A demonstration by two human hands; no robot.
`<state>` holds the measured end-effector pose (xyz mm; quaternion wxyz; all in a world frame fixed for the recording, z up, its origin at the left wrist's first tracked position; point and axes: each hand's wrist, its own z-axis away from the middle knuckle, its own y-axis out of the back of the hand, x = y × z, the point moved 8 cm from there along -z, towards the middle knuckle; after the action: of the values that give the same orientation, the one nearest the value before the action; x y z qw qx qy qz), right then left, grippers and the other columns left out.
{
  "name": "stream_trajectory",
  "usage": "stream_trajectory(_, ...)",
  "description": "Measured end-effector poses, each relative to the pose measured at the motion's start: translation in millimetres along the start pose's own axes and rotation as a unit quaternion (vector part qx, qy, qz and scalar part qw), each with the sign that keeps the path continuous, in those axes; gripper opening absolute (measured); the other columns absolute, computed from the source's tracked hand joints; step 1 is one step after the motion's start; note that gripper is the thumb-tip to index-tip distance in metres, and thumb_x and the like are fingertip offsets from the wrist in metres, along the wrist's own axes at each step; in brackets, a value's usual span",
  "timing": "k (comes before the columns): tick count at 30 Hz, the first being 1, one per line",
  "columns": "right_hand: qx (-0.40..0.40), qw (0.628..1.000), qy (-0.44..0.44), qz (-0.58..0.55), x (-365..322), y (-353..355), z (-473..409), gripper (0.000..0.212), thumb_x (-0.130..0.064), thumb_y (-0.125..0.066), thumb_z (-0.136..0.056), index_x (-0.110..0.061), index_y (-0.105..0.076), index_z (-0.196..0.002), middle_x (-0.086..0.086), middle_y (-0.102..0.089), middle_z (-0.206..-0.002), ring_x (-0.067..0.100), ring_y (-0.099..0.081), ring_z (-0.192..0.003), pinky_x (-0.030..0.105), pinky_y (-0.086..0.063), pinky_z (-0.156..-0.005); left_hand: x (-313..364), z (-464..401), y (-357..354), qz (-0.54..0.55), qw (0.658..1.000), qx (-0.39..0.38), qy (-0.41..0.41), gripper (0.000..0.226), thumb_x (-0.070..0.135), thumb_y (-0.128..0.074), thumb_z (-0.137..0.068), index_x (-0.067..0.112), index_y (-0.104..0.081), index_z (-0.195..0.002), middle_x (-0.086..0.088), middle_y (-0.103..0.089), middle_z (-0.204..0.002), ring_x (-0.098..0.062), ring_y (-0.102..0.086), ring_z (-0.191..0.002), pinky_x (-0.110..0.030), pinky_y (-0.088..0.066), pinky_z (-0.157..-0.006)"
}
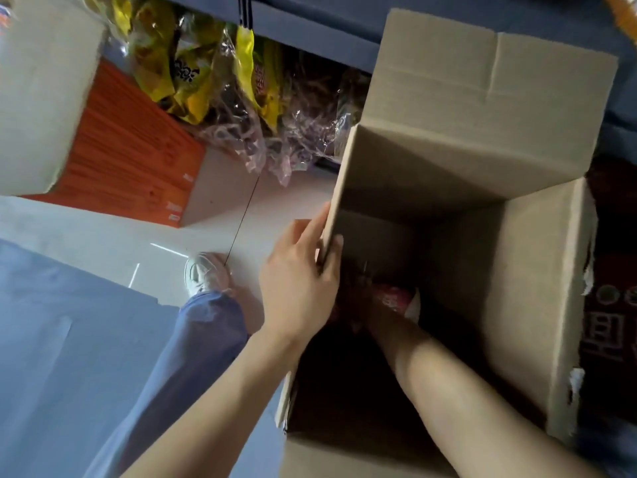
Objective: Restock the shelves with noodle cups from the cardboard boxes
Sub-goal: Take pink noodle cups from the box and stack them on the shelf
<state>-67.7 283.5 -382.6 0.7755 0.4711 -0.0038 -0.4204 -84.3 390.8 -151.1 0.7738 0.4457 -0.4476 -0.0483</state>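
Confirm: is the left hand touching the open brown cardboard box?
Touching. The head view shows the left hand gripping the open brown cardboard box by its left flap edge.

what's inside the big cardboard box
Deep in the cardboard box, the right forearm reaches down to a pink-and-white package. The right hand itself is lost in shadow, as is the bottom of the box.

Dim, soft blur, wide-angle edge distortion
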Motion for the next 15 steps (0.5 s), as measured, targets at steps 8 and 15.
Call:
stream_trajectory(8,-0.177,0.959,-0.013,0.222,15,6,2,0.105,-0.051,-0.067,-0.078,-0.013,-0.001,-0.151,0.027,-0.017,-0.151,0.046,-0.016,-0.139,0.061,-0.018,-0.108,7,2,-1,-0.010,1.000,-0.001,0.005,0.041,0.030,-0.049,-0.096,0.033,-0.047,-0.137,0.002,-0.057,-0.108,-0.022,-0.057,-0.093,-0.028,-0.037,-0.070)
stream_trajectory(15,-0.035,0.985,-0.043,0.166,-12,133,59,0.129,-0.056,-0.078,-0.061,-0.021,0.009,-0.150,0.023,-0.024,-0.147,0.042,-0.026,-0.134,0.048,-0.018,-0.114,12,3,6,-0.010,1.000,-0.004,0.022,0.039,0.035,-0.049,-0.096,0.028,-0.050,-0.135,-0.005,-0.057,-0.122,-0.026,-0.057,-0.106,-0.028,-0.037,-0.078)
